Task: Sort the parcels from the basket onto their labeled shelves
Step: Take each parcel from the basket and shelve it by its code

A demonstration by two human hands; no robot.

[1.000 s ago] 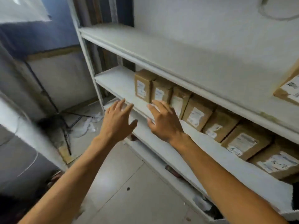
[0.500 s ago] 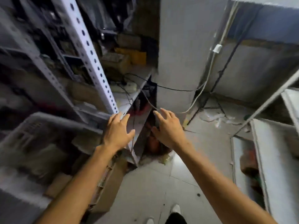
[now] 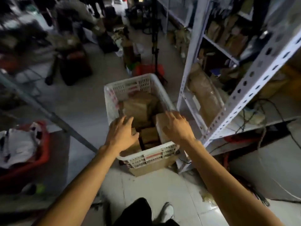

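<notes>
White plastic forms the basket (image 3: pixel 143 84), which is set on a flat cardboard box (image 3: pixel 151 168) on the tiled floor (image 3: pixel 162 190), just beside a metal shelf rack (image 3: pixel 244 88). Brown parcels (image 3: pixel 138 106) are stacked inside it. Both hands are held over the near end of the basket: the left hand (image 3: pixel 121 134) with fingers relaxed and nothing grasped, the right hand (image 3: pixel 176 126) spread above a parcel at the right wall; contact cannot be told.

Single head-worn view, steeply downward and forward, close above the basket (image 3: pixel 147 158) on the floor (image 3: pixel 154 190).
</notes>
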